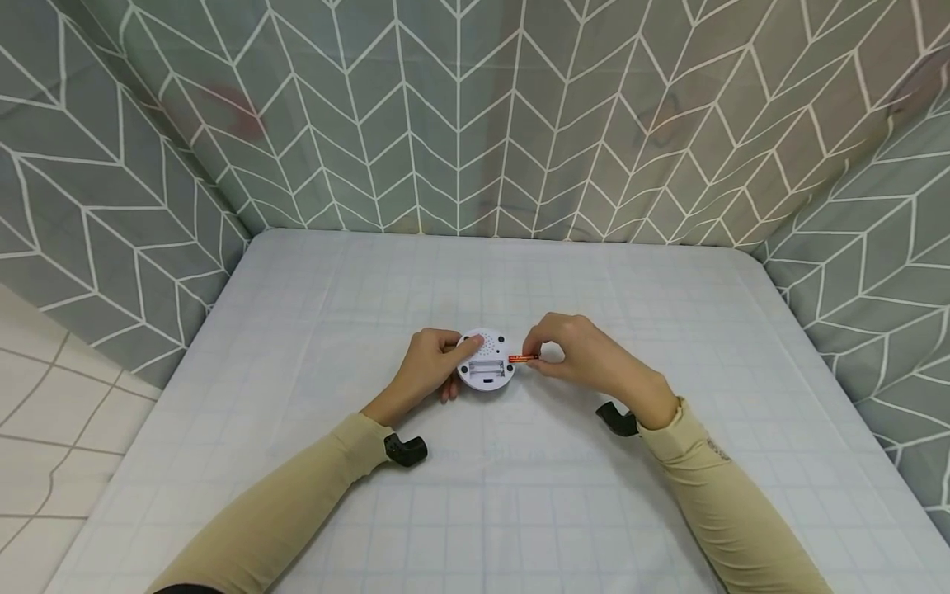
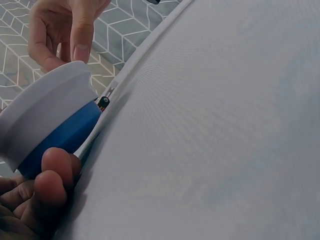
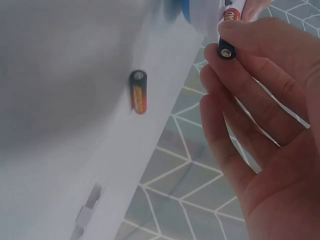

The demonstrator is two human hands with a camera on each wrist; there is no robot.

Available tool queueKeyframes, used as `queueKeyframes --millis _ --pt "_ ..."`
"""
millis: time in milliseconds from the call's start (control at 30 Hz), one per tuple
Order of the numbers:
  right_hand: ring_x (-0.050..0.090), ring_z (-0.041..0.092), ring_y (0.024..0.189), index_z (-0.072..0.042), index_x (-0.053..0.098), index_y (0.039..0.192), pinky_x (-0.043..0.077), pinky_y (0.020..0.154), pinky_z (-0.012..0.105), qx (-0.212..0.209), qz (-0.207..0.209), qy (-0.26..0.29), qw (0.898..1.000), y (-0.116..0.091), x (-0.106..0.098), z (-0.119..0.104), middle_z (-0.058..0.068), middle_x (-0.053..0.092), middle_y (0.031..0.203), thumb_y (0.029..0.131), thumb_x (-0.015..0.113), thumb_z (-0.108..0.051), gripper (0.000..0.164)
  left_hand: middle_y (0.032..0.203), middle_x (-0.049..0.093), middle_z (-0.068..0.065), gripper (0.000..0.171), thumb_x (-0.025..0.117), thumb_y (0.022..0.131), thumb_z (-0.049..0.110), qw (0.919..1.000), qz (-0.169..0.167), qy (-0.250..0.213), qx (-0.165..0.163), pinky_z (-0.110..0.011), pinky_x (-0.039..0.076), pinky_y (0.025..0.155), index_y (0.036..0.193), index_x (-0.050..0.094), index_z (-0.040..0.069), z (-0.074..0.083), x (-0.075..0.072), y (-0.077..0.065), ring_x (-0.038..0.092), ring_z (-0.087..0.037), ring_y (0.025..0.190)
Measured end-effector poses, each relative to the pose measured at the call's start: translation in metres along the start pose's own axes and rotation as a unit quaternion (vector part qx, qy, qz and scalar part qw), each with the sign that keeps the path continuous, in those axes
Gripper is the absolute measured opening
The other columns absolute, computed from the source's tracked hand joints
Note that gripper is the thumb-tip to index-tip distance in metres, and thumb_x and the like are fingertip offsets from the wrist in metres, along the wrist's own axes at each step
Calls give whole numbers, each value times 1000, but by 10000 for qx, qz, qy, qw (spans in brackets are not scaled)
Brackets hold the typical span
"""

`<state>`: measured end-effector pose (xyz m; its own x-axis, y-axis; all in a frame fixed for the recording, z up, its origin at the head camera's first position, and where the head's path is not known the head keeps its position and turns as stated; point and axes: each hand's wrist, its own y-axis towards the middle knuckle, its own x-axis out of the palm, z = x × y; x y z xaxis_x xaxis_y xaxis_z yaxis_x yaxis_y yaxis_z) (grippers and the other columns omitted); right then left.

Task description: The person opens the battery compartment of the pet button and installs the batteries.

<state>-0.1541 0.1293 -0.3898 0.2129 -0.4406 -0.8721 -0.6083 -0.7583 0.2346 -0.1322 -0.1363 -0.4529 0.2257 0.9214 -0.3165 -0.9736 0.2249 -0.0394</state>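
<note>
My left hand (image 1: 429, 363) grips a small round device (image 1: 490, 345), its thumb on the white face with small holes. An open battery compartment (image 1: 486, 369) faces up. Blue shows on the device's underside (image 2: 62, 132) in the left wrist view. My right hand (image 1: 582, 351) pinches an orange and black battery (image 1: 523, 359) between thumb and fingers, its far end right at the device's edge. In the right wrist view the held battery (image 3: 227, 37) shows its dark end toward the camera. Another orange and black battery (image 3: 139, 92) lies on the table.
A small white plastic piece (image 3: 87, 212), like a battery cover, lies on the table in the right wrist view. The table (image 1: 416, 280) has a white checked cloth. Patterned grey curtains (image 1: 475, 124) stand behind it and at both sides.
</note>
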Motion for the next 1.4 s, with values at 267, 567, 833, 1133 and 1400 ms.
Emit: queueKeyframes --millis 267,567,833,1133,1400 --pt "62 7 90 -18 75 95 57 76 36 69 -134 71 9999 2 4 -6 -9 69 93 85 78 -13 11 46 58 -13 57 65 90 57 10000 42 17 52 -41 48 34 67 56 6 1 0 0 54 -27 33" --pt "61 5 88 -17 76 95 57 74 34 -140 55 23 9999 3 7 -10 -8 70 92 84 79 -12 12 46 58 -13 57 64 90 57 9999 5 50 108 -41 47 33 66 56 6 1 0 0 55 -28 34" --pt "63 5 89 -15 77 94 56 77 29 -290 155 6 9995 5 10 -16 -7 71 92 83 79 -12 12 45 58 -12 58 64 91 57 9998 30 89 177 -41 47 33 64 54 6 -1 0 2 55 -28 33" --pt "64 5 89 -15 77 94 55 78 25 -422 242 -23 9988 6 16 -16 -7 71 91 83 80 -12 12 46 58 -12 58 64 91 57 9999 -39 59 152 -42 47 33 65 56 6 0 -1 1 55 -28 33" --pt "63 4 86 -16 77 90 54 74 23 -401 476 -106 9980 8 21 -17 -8 70 88 83 80 -16 8 46 58 -13 58 64 90 57 9999 -24 30 111 -41 47 34 65 55 5 1 -1 1 55 -28 34"
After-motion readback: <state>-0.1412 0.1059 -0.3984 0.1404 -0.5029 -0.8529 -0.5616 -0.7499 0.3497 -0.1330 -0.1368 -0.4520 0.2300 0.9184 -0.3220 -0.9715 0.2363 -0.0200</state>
